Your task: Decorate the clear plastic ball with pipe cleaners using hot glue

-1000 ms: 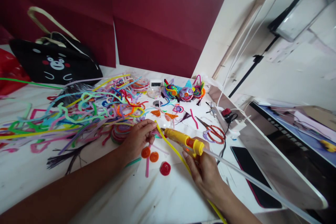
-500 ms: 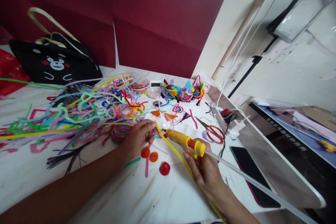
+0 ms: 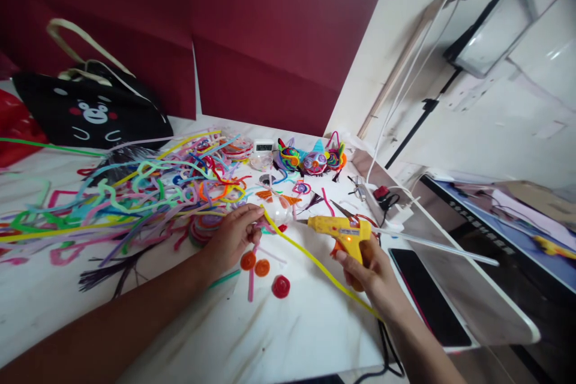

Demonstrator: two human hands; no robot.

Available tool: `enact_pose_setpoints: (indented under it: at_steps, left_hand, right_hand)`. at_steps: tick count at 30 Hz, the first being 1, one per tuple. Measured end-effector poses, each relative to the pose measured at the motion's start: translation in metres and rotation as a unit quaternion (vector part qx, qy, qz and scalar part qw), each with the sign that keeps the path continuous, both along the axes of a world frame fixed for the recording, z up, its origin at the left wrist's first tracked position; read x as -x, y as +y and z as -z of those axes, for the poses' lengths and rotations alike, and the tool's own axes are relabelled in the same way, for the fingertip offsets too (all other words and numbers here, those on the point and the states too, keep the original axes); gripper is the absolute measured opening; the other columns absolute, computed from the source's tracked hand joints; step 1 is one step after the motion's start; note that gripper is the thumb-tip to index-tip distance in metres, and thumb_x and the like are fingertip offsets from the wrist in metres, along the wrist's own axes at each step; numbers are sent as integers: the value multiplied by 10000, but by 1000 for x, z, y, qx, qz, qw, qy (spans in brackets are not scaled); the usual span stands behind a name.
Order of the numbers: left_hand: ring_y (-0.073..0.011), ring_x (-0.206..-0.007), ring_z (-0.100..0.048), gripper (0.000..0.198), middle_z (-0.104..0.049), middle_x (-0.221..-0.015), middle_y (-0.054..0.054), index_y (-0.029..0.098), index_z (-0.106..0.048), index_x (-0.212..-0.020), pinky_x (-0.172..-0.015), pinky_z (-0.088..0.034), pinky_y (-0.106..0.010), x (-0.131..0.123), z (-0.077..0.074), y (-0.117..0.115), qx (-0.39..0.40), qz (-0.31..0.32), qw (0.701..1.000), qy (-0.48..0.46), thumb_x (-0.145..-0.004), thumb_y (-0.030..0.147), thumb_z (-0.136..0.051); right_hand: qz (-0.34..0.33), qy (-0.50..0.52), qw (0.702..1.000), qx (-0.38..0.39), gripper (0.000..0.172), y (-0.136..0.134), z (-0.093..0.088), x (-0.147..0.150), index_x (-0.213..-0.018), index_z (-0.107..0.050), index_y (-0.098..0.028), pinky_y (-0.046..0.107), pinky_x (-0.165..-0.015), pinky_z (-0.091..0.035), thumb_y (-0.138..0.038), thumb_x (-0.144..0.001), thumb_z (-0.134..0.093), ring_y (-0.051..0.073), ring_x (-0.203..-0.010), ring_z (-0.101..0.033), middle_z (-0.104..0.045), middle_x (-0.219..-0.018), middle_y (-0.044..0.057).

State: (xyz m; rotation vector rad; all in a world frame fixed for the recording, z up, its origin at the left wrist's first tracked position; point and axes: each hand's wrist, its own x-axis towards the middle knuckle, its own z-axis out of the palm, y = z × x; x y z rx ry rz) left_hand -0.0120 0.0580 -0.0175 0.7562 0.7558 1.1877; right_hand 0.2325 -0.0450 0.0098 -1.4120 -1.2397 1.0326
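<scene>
My left hand (image 3: 236, 237) pinches the end of a long yellow pipe cleaner (image 3: 310, 255), which slants down to the right under my right wrist. In my right hand (image 3: 371, 273) is a yellow hot glue gun (image 3: 344, 229), its nozzle pointing left and apart from the pipe cleaner. A clear glue stick (image 3: 441, 245) sticks out of its back. Just beyond my left fingers sits a clear ball (image 3: 279, 213) with orange ear-like pieces (image 3: 290, 201). Two orange coils (image 3: 261, 267) and a red coil (image 3: 281, 287) lie on the table nearer to me.
A heap of coloured pipe cleaners (image 3: 148, 186) spreads across the left. Decorated balls (image 3: 315, 161) and a small white clock (image 3: 263, 146) stand at the back. Scissors (image 3: 344, 210) lie behind the glue gun. On the right are a phone (image 3: 427, 297) and a power strip (image 3: 391, 207).
My right hand has moved right and turned the glue gun, so its nozzle has drawn away from the yellow pipe cleaner. The left hand keeps its pinch almost in place.
</scene>
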Motion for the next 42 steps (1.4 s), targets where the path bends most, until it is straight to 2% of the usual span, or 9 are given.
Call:
enact_pose_setpoints:
  at_steps: [6, 9, 13, 15, 22, 24, 28, 31, 42]
  left_hand:
    - [-54, -434, -471, 197, -553, -612, 43, 159, -615, -711, -381, -342, -167, 0, -2, -1, -12, 0, 1000, 0, -653, 243, -784]
    - [-58, -440, -483, 207, -569, -629, 39, 159, -617, -711, -383, -356, -170, 1, -3, -1, -17, 2, 1000, 1, -646, 250, -792]
    - [-57, -431, -478, 221, -577, -632, 36, 158, -616, -707, -379, -352, -173, 1, -2, -1, -23, 4, 1000, 4, -644, 264, -799]
    - [-57, -430, -479, 225, -581, -638, 33, 158, -621, -719, -379, -349, -174, 1, -3, -1, -28, 6, 1000, 8, -647, 275, -800]
    - [-55, -415, -471, 245, -569, -621, 32, 154, -606, -691, -379, -348, -182, -2, -7, -3, -72, -2, 997, 36, -634, 290, -802]
    - [-56, -412, -473, 238, -567, -618, 35, 156, -604, -694, -386, -356, -185, -3, -7, -4, -86, 0, 995, 46, -650, 294, -792]
    - [-64, -412, -491, 222, -563, -614, 41, 162, -601, -711, -401, -368, -191, -3, -6, -5, -106, 8, 992, 65, -687, 304, -770]
    - [-68, -412, -495, 220, -563, -615, 41, 165, -598, -722, -404, -371, -193, -3, -3, -5, -117, 6, 990, 76, -705, 314, -759]
    - [-80, -406, -507, 230, -625, -613, 15, 160, -597, -722, -418, -382, -205, -4, -5, -9, -108, 19, 989, 96, -698, 330, -749]
  right_hand:
    - [-64, -16, 995, 80, 500, 16, 20, -15, -992, -460, -202, 205, -422, -348, -553, -740, -712, 82, -463, -476, -592, -725, -29]
    - [-53, -124, 989, 54, 447, 22, 33, -27, -1037, -486, -186, 226, -461, -359, -537, -805, -640, 118, -503, -517, -607, -691, -19]
    - [-4, -389, 921, -12, 333, 23, 28, -39, -1057, -593, -155, 274, -543, -404, -420, -858, -562, 186, -592, -607, -669, -692, 40]
    - [17, -451, 891, -48, 295, 20, 15, -36, -1037, -641, -159, 298, -606, -445, -378, -879, -521, 207, -670, -651, -711, -788, 77]
    - [-56, -398, 901, -162, 237, 11, -27, 29, -1062, -643, -179, 332, -803, -504, -328, -941, -503, 218, -925, -672, -712, -1026, 93]
    - [-68, -417, 891, -164, 224, 14, -28, 49, -1073, -626, -170, 351, -805, -496, -319, -928, -543, 229, -913, -670, -710, -1029, 105]
    - [-73, -390, 908, -136, 238, 23, -22, 73, -1093, -598, -164, 286, -682, -471, -299, -898, -602, 193, -767, -679, -727, -902, 72]
    - [-49, -382, 912, -141, 191, 25, -21, 80, -1037, -632, -171, 255, -618, -426, -296, -897, -601, 163, -660, -652, -716, -800, 41]
    - [5, -419, 886, -199, 211, 23, -24, 89, -901, -689, -184, 253, -624, -389, -318, -932, -529, 156, -666, -636, -718, -818, 41]
